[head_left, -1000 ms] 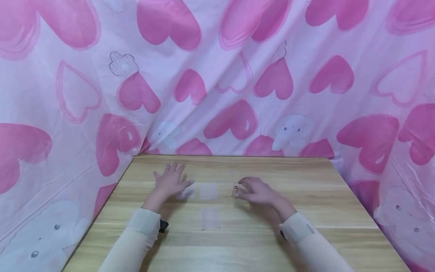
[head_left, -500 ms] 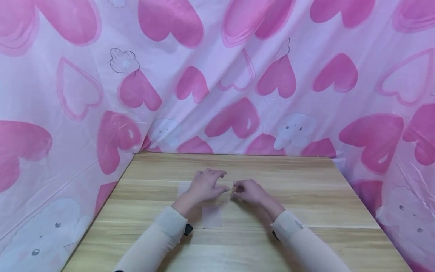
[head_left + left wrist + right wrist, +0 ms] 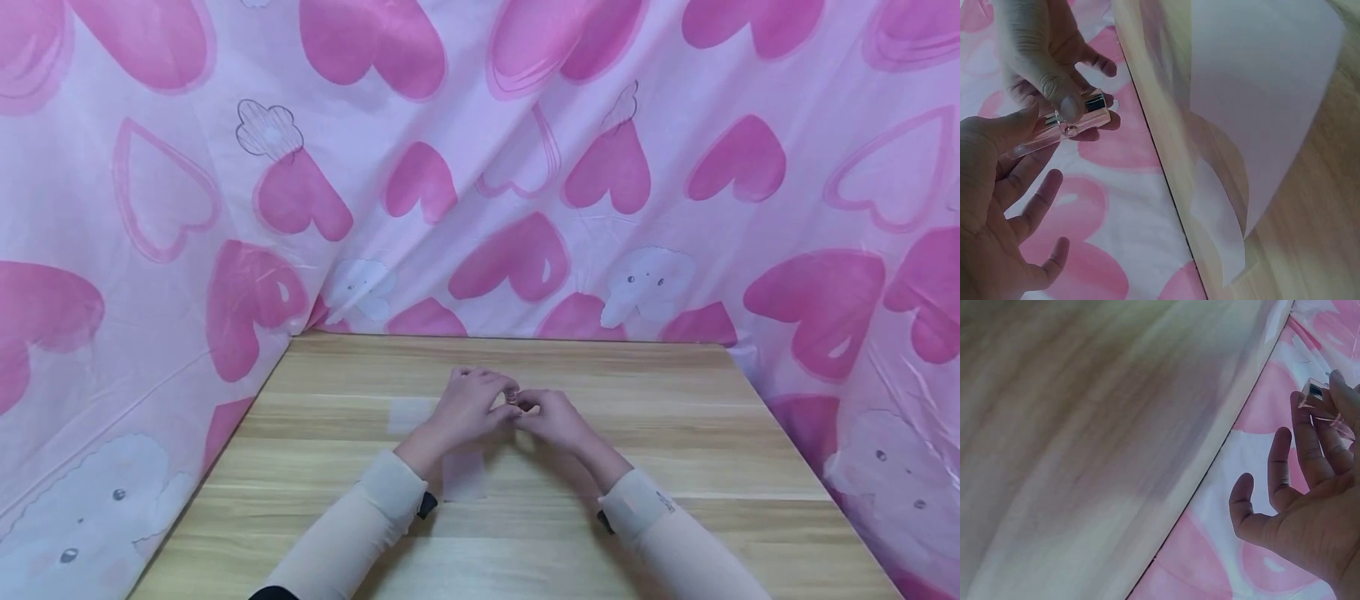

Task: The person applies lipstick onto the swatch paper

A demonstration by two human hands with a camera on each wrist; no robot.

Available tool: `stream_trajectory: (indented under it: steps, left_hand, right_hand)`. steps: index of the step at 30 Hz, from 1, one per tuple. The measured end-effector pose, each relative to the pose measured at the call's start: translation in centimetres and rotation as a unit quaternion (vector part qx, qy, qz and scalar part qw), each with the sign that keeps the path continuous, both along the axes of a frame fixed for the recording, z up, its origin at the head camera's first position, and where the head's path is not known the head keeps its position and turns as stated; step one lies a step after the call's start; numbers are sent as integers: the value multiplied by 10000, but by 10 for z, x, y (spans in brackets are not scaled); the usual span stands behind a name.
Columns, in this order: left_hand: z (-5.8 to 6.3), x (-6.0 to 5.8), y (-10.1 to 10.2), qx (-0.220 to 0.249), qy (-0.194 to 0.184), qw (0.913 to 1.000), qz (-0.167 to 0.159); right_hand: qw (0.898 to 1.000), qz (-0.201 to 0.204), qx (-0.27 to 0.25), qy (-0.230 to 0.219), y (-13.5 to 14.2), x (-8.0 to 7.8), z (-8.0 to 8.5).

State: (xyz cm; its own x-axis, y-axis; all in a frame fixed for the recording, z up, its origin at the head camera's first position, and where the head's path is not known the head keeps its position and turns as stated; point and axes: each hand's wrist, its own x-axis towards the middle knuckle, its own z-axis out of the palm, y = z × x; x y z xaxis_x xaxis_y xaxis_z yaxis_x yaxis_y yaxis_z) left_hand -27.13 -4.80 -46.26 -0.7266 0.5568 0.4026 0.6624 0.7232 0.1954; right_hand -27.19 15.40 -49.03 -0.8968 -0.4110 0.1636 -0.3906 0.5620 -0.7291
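My left hand [image 3: 465, 410] and right hand [image 3: 557, 418] meet above the middle of the table. Between their fingertips is a small tube [image 3: 512, 397], like a lipstick, part clear and part shiny rose-gold. In the left wrist view the right hand pinches the rose-gold part [image 3: 1096, 117], its thumb beside a little ring. The left thumb and index finger pinch the clear end [image 3: 1030, 145], while its other fingers are spread. The right wrist view shows the tube's squared end [image 3: 1313, 394] with a dark patch; much of the tube is covered by fingers.
On the wood-grain table [image 3: 600, 550] lie pale thin squares [image 3: 463, 477], one nearer the front and another pale square [image 3: 407, 413] left of the left hand. A pink heart-print cloth [image 3: 510, 258] hangs round the table's back and sides.
My left hand has come from the left, over the pale squares, to the tube and now pinches its end. The right hand has shifted slightly left, still holding the tube.
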Motion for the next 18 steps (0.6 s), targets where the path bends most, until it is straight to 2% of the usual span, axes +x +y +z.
stream_trajectory:
  steps: [3, 7, 10, 12, 16, 18]
  left_hand:
    - [3, 2, 0, 138, -20, 9999, 29]
    - [11, 1, -2, 576, -7, 9982, 184]
    - [18, -4, -3, 805, 20, 9960, 391]
    - [20, -8, -4, 764, -20, 9956, 536]
    - [8, -20, -2, 361, -262, 9957, 811]
    - [-2, -26, 3, 110, -575, 9936, 966]
  right_hand:
    - [9998, 50, -94, -156, 1, 1, -3]
    - [9992, 119, 40, -380, 4, 4, -9]
    - [9986, 111, 147, -497, 7, 3, -11]
    - [9987, 32, 104, -491, 10, 1, -12]
    - [9990, -360, 11, -271, 18, -4, -6]
    - [9983, -552, -73, -156, 23, -6, -1]
